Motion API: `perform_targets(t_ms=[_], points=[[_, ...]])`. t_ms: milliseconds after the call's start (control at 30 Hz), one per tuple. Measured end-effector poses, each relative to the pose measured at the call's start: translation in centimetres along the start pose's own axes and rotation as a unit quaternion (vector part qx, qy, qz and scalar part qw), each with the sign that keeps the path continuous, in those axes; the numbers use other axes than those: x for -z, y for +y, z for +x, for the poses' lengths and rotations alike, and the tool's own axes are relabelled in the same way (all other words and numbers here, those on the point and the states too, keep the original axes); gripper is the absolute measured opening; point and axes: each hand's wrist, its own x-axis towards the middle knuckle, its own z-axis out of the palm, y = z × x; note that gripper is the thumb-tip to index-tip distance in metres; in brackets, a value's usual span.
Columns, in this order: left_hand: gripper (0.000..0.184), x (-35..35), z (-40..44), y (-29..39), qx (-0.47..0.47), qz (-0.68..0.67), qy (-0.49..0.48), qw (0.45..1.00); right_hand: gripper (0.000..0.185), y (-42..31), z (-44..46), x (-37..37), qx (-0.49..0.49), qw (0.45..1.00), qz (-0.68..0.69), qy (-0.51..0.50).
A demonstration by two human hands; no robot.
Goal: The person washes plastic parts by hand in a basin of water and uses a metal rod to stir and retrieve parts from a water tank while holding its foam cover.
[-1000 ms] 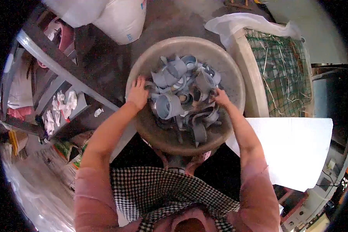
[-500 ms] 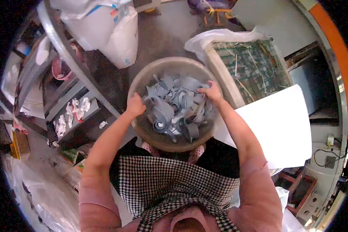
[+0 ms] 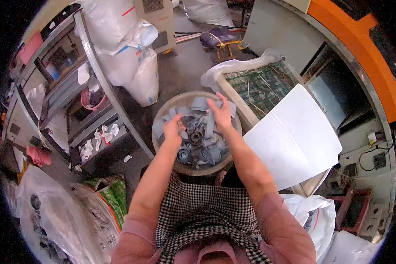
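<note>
A round basin (image 3: pixel 158 147) full of grey plastic parts (image 3: pixel 196 137) stands in front of me, below the middle of the view. Over its left part is my left hand (image 3: pixel 174 130), its fingers curled at the grey pieces; what they grip, if anything, is too small to make out. My right hand (image 3: pixel 220 115) is above the right part of the basin, thumb and fingers apart, beside a long grey piece (image 3: pixel 210 124). Rings, curved strips and short tube-like pieces lie jumbled between the hands.
White sacks (image 3: pixel 138 77) stand behind on the left, near a grey metal rack (image 3: pixel 102 79). On the right are a crate with green netting (image 3: pixel 251 108) and a white sheet (image 3: pixel 292 141). Plastic bags (image 3: pixel 53 198) lie front left, and an orange machine frame (image 3: pixel 352 53) rises far right.
The view has tilted up, showing more floor and sacks behind. My left hand has moved from the basin's rim inward over the parts. My right hand has also shifted inward, its fingers more raised.
</note>
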Motion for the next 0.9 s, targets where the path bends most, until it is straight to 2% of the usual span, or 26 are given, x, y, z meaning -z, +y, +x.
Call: perform_targets(t_ms=[67, 100, 133, 200, 233, 267, 300, 367, 433, 467, 500, 533, 567, 600, 633, 667, 700, 733, 767, 800, 833, 867, 900], points=[[0.016, -0.6, -0.2, -1.0, 0.085, -0.147, -0.121, 0.978, 0.066, 0.8, -0.5, -0.4, 0.130, 0.982, 0.069, -0.117], [0.014, -0.5, 0.1, -1.5, 0.084, -0.134, -0.160, 0.974, 0.066, -1.1, -1.8, -1.0, 0.070, 0.976, 0.135, -0.154], [0.014, -1.3, -1.1, -1.2, 0.084, -0.135, -0.159, 0.974, 0.066, -1.0, -2.0, -1.2, 0.069, 0.976, 0.135, -0.155], [0.040, -2.8, -3.2, -1.0, 0.032, -0.185, -0.232, 0.954, 0.067, -0.7, -2.0, -1.7, 0.074, 0.979, 0.120, -0.144], [0.046, -2.8, -3.5, -1.0, 0.001, -0.151, -0.257, 0.955, 0.057, 0.3, -1.9, -1.9, 0.113, 0.984, 0.049, -0.130], [0.046, -3.1, -3.8, -0.9, 0.001, -0.152, -0.257, 0.954, 0.057, 0.7, -1.4, -2.1, 0.114, 0.984, 0.048, -0.130], [0.046, -3.6, -4.6, -0.3, -0.007, -0.126, -0.242, 0.962, 0.051, 0.5, -1.2, -2.3, 0.170, 0.981, -0.049, -0.083], [0.046, -3.9, -4.6, -0.5, -0.011, -0.101, -0.223, 0.969, 0.037, 0.1, -1.2, -2.3, 0.315, 0.927, -0.204, -0.006], [0.041, -3.9, -3.7, -0.8, -0.080, -0.046, -0.201, 0.975, 0.036, 0.1, -0.8, -1.9, 0.294, 0.935, -0.196, -0.037], [0.041, -3.8, -3.2, -0.9, -0.078, -0.046, -0.199, 0.976, 0.035, 0.1, -0.5, -1.9, 0.278, 0.940, -0.187, -0.066], [0.038, -4.0, -3.1, -0.4, -0.082, 0.008, -0.185, 0.979, 0.034, -0.3, -0.5, -2.4, 0.318, 0.931, -0.170, -0.056], [0.035, -4.1, -3.1, -0.1, -0.084, 0.061, -0.172, 0.980, 0.034, -0.8, -0.8, -2.5, 0.317, 0.931, -0.171, -0.057], [0.035, -4.3, -3.3, 0.1, -0.083, 0.060, -0.171, 0.980, 0.037, -1.2, -1.2, -2.5, 0.231, 0.957, -0.146, -0.099], [0.032, -4.5, -3.6, 0.4, -0.117, 0.076, -0.127, 0.982, 0.040, -1.8, -1.5, -2.5, 0.143, 0.973, -0.119, -0.138], [0.028, -4.7, -3.6, 0.5, -0.150, 0.093, -0.083, 0.981, 0.040, -1.6, -1.4, -2.5, 0.143, 0.973, -0.119, -0.138], [0.028, -4.5, -3.1, 0.5, -0.150, 0.093, -0.084, 0.981, 0.044, -1.3, -1.3, -2.4, 0.137, 0.977, -0.062, -0.154], [0.027, -4.1, -2.7, 1.1, -0.086, 0.011, -0.156, 0.984, 0.048, -1.1, -1.2, -2.3, 0.130, 0.977, -0.005, -0.169], [0.025, -3.9, -2.5, 1.5, -0.022, -0.071, -0.227, 0.971, 0.048, -1.0, -1.0, -2.3, 0.130, 0.977, -0.005, -0.168], [0.021, -3.6, -2.5, 1.8, 0.011, -0.089, -0.248, 0.965, 0.050, -0.9, -0.8, -2.2, 0.092, 0.985, 0.044, -0.139], [0.021, -3.5, -2.4, 1.6, 0.011, -0.088, -0.249, 0.965, 0.052, -0.8, -0.7, -2.1, 0.053, 0.988, 0.093, -0.109], [0.021, -3.4, -2.1, 1.1, 0.018, -0.089, -0.253, 0.963, 0.052, -0.9, -0.4, -1.9, 0.054, 0.988, 0.093, -0.108], [0.020, -3.2, -2.0, 0.7, 0.025, -0.091, -0.257, 0.962, 0.053, -1.1, -0.1, -1.6, 0.088, 0.992, 0.025, -0.090], [0.025, -3.4, -2.1, 0.2, 0.010, -0.057, -0.212, 0.975, 0.055, -1.4, 0.1, -1.5, 0.123, 0.989, -0.042, -0.071]])
